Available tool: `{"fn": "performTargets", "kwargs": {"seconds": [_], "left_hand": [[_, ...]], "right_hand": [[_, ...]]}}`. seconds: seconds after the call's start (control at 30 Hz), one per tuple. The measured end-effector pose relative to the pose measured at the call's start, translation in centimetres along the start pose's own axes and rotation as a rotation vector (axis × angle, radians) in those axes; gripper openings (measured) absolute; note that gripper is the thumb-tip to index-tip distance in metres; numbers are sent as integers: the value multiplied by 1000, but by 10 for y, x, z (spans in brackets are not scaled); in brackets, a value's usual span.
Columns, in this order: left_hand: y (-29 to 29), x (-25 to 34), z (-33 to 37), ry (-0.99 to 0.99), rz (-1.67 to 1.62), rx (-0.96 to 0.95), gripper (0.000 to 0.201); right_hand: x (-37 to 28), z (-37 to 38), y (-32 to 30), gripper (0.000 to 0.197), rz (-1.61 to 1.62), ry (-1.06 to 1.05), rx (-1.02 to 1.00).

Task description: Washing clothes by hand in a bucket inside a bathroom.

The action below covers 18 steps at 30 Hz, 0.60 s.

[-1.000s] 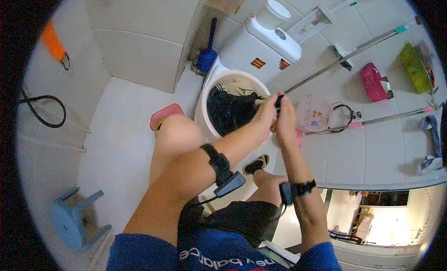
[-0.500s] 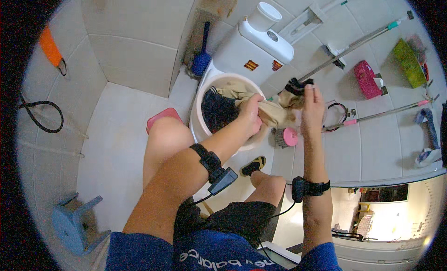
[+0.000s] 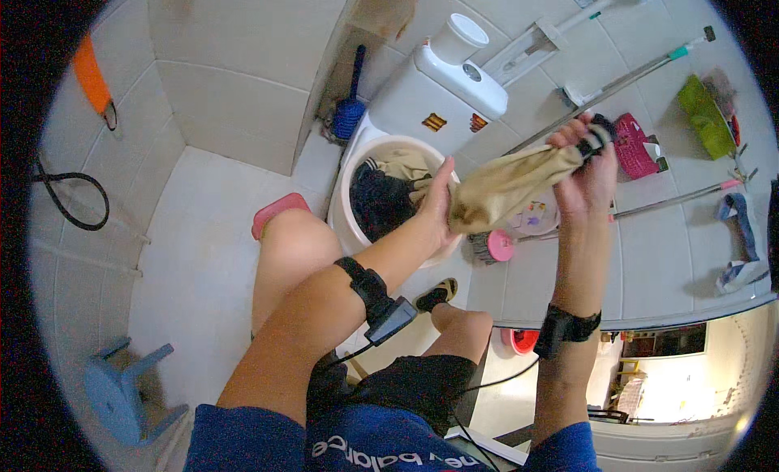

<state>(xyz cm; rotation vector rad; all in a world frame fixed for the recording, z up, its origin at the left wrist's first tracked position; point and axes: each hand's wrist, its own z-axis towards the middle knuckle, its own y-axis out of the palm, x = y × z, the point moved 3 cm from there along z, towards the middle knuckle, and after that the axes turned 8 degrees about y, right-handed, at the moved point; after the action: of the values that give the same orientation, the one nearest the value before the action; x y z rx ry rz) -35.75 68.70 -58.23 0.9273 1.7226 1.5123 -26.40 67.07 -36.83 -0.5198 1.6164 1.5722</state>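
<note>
a: tan cloth (image 3: pixel 511 184) stretched above the wash basin (image 3: pixel 350 220). why?

b: right hand (image 3: pixel 586 168) pinches one end high, left hand (image 3: pixel 438 208) clamps the other beside the basin rim, keeping it taut.

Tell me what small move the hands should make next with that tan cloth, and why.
Probably slide the left hand along the tan cloth toward the right hand. The cloth is stretched between both hands above the white basin, which holds more clothes.
</note>
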Motion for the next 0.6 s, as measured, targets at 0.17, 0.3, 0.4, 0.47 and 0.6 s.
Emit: {"fn": "performTargets", "kwargs": {"seconds": [0.17, 0.3, 0.4, 0.47, 0.6], "left_hand": [[35, 7, -22, 43, -9, -166, 74], [11, -4, 5, 113, 61, -7, 45], [-23, -6, 28, 189, 123, 15, 30], [-25, -4, 24, 175, 124, 94, 27], [-7, 1, 19, 150, 58, 179, 38]], "right_hand": [[56, 7, -64, 46, -1462, -339, 177], [94, -16, -79, 62, -1368, 91, 136], [97, -27, -93, 67, -1292, -1, 305], [104, -54, -81, 67, -1374, 299, 259], [92, -77, -61, 51, -1428, 284, 99]]}}
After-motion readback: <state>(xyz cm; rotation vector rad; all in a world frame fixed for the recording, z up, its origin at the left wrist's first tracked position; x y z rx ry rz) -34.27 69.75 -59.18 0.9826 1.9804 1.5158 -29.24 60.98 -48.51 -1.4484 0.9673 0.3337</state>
